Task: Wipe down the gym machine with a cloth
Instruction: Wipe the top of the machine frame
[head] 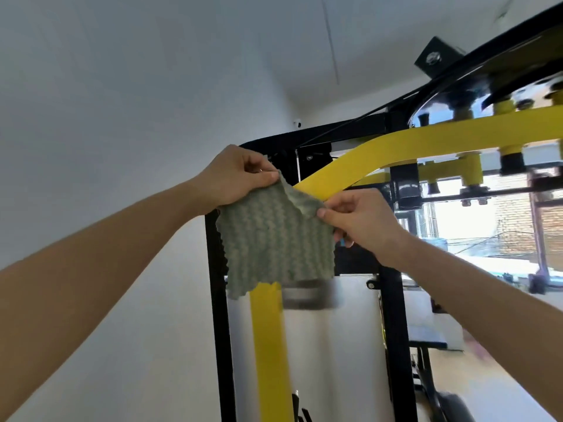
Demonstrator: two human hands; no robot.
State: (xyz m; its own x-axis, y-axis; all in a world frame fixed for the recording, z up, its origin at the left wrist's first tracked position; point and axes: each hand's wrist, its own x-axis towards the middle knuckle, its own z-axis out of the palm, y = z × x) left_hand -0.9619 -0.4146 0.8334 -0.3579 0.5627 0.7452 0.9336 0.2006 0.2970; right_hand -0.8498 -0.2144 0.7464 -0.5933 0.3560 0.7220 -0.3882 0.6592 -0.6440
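Two bare forearms reach up from the lower corners of the head view and meet in front of the gym machine [393,315]. Between them, the left hand [234,178] pinches the top left corner of the cloth [274,239], its fingers [268,177] curled tight on the fabric. The right hand [362,220] pinches the top right corner in the same way, thumb on the near face. Held by its upper edge, the cloth is a soft, roughly square piece of grey-green fabric with a ribbed, wavy pile and scalloped edges. A fold rises along its top between the two hands. It hangs free in front of the machine's yellow bar [426,144], a smooth, flat painted beam that curves from an upright post into a horizontal run. Black square tubing [216,300] frames a pale panel [332,345] behind the yellow post. A plain white wall [122,86] fills the left side, and a bright window [475,220] shows brickwork at right.
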